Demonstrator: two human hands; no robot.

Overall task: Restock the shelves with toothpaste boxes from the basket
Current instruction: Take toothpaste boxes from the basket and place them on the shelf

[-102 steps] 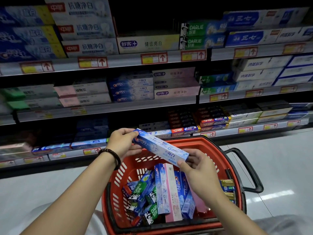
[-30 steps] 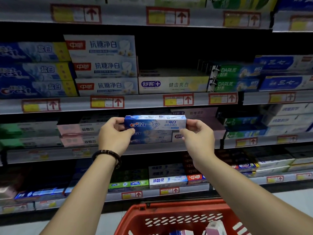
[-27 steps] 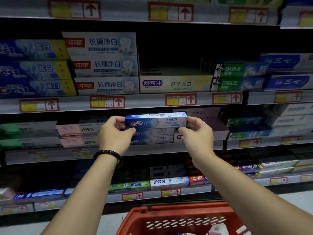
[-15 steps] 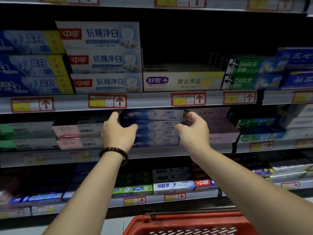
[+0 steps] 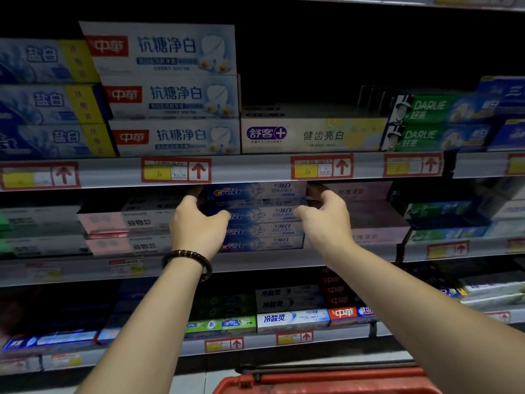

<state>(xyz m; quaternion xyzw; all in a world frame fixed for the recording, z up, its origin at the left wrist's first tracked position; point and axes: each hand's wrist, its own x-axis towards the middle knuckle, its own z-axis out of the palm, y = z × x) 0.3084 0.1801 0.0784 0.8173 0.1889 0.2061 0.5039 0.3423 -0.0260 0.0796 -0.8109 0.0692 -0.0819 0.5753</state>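
A blue Crest toothpaste box [image 5: 255,191] lies flat on top of a stack of matching Crest boxes [image 5: 267,231] on the middle shelf [image 5: 255,264], just under the shelf above. My left hand [image 5: 199,223], with a dark bead bracelet on the wrist, holds the box's left end. My right hand [image 5: 324,220] holds its right end. Both thumbs lie in front of the stack below. At the bottom edge only the rim of the red basket [image 5: 326,383] shows; its contents are out of view.
Pink boxes sit left [image 5: 108,223] and right [image 5: 366,217] of the Crest stack. The shelf above [image 5: 250,169] carries white boxes [image 5: 170,95] and green Darlie boxes [image 5: 437,122], with a dark gap over a low yellow-white box [image 5: 312,135]. More boxes fill the lower shelf [image 5: 292,319].
The Crest box went from above the basket up to the middle shelf and now rests on the Crest stack, pushed further in. Both hands followed it and the view moved closer.
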